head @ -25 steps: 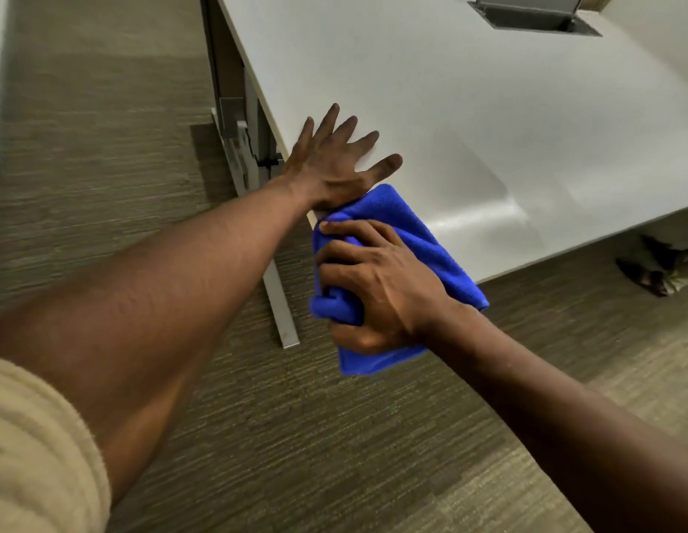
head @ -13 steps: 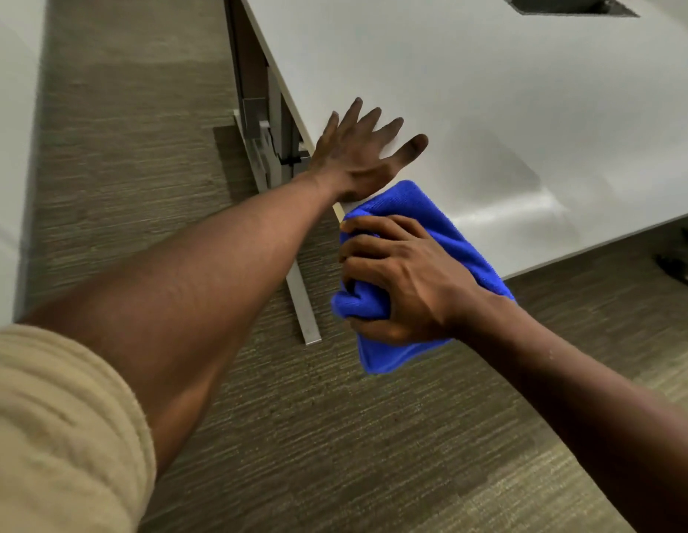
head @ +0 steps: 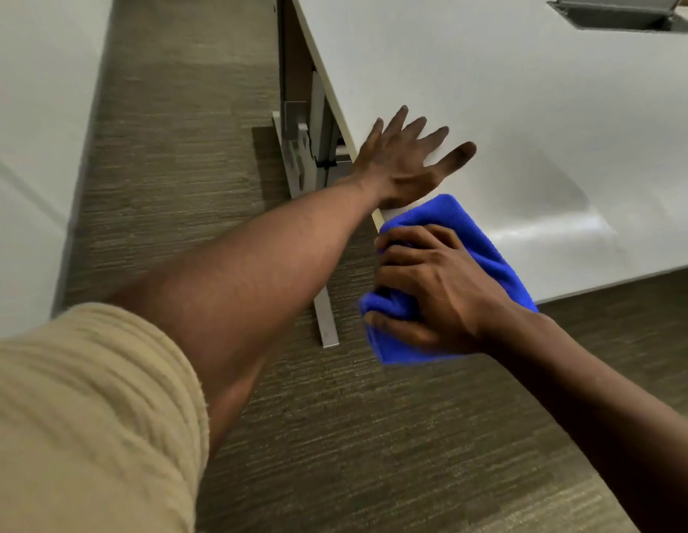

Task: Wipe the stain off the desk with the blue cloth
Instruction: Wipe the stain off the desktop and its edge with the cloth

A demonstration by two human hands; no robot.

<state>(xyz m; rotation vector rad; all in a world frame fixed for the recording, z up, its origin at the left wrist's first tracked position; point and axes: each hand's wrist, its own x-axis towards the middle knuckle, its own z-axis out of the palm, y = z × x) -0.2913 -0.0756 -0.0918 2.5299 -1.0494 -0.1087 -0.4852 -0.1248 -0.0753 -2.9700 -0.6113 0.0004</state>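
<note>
My right hand (head: pixel 438 286) grips the bunched blue cloth (head: pixel 450 217) at the near corner of the white desk (head: pixel 527 109). Part of the cloth lies on the desktop and part hangs past the corner, over the floor. My left hand (head: pixel 403 159) rests flat on the desk's left edge just beyond the cloth, fingers spread and straight. I can make out no stain on the desktop; the cloth and my hands hide the corner.
The desk's metal leg and foot (head: pixel 323 302) stand under its left edge on brown carpet (head: pixel 180 148). A grey cable hatch (head: pixel 619 13) is set into the desktop at the far right. A white wall (head: pixel 34 128) runs along the left.
Both hands keep their hold and place at the desk corner. The view has shifted, so the wall at the left shows more.
</note>
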